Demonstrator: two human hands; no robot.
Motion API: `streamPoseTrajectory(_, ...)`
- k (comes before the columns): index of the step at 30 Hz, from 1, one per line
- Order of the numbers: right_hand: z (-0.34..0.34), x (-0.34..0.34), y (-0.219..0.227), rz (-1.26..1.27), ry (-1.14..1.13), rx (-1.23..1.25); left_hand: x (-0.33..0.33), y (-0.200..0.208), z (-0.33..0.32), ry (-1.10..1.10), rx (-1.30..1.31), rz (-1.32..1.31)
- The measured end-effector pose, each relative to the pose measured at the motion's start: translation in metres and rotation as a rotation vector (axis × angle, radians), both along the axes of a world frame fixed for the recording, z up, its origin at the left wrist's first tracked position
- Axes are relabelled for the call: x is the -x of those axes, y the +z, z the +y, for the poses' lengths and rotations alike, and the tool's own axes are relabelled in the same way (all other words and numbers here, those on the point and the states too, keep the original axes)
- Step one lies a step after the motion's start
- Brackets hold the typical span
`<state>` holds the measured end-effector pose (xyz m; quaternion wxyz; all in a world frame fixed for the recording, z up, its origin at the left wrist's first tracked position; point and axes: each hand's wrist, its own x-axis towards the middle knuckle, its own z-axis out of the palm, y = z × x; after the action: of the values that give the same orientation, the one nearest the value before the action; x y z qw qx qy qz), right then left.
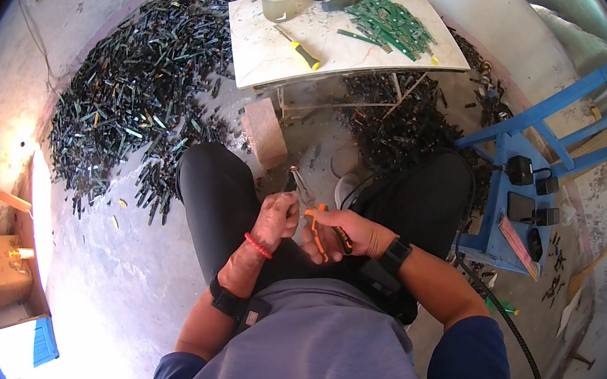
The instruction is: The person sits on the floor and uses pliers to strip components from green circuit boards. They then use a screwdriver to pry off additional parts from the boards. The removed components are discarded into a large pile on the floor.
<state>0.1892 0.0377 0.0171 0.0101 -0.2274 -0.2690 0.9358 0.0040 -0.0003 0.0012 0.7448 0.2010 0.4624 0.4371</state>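
Note:
My right hand [352, 233] grips long-nose pliers [319, 238] with orange and black handles, the fingers wrapped round both handles. Their metal jaws point away from me, up past my left fist. My left hand [275, 220], with a red bracelet at the wrist, is closed on a small dark strip [290, 183] that sticks out above the fingers. The strip's upper end lies right by the jaw tips; whether the jaws grip it I cannot tell. Both hands are close together above my lap, between my knees.
A white-topped table [267, 56] ahead bears green circuit strips [392, 25], a yellow screwdriver [303, 53] and a jar of cloudy liquid [277, 1]. A block [265, 132] stands before it. Dark strips [143, 79] heap at left. Black adapters sit on the blue chair [505, 150].

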Motion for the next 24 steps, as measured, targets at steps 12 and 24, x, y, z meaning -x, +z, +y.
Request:
streamPoseTrajectory(12, -0.001, 0.003, 0.004, -0.024, -0.028, 0.035, -0.003, -0.001, -0.001, 0.049, 0.005, 0.041)
streamPoseTrajectory(24, 0.002, 0.004, 0.010, -0.361, 0.016, -0.463, -0.003, -0.006, -0.006, 0.047, -0.022, 0.156)
